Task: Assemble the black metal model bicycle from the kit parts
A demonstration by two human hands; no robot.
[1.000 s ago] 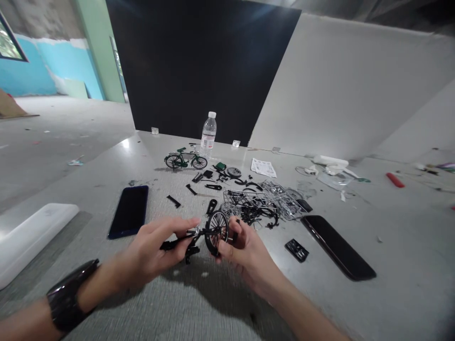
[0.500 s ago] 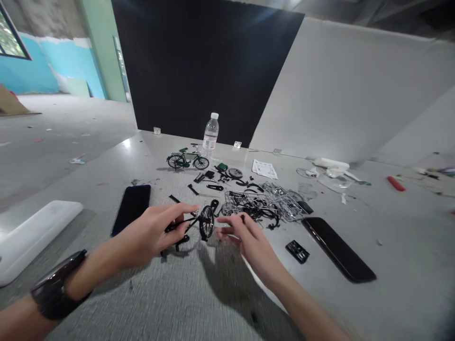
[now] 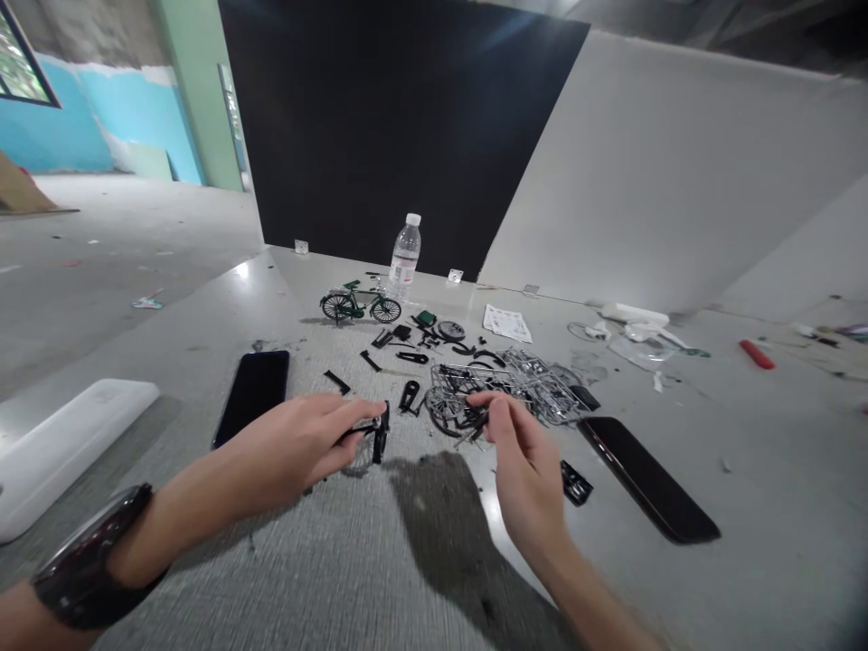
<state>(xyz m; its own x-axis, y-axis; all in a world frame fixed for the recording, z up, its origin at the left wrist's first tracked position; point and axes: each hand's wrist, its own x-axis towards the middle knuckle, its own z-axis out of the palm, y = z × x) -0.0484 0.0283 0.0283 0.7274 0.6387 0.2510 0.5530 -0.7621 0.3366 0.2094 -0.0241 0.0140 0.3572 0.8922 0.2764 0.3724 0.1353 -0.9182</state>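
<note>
A black, partly built model bicycle (image 3: 382, 438) is gripped between the thumb and fingers of my left hand (image 3: 308, 434), low over the table. Its front wheel is seen almost edge-on, and my palm covers much of the rest. My right hand (image 3: 521, 452) is closed in a pinch over the near edge of the heap of silver and black plastic part frames (image 3: 475, 384). Whatever lies between those fingertips is too small and dark to name. Beyond both hands stands a finished green model bicycle (image 3: 359, 303). Loose black parts (image 3: 410, 396) lie between the two bicycles.
A dark phone (image 3: 252, 393) and a white oblong case (image 3: 81, 452) lie on the left. On the right are another black phone (image 3: 647, 479) and a small black part tray (image 3: 576, 484). A water bottle (image 3: 405, 258) and paper sheets (image 3: 507, 323) are farther back.
My right hand has moved away from the bicycle's wheel, rightward to the part frames, and its fingers have closed. In my left hand the bicycle has turned, so its wheel now shows edge-on.
</note>
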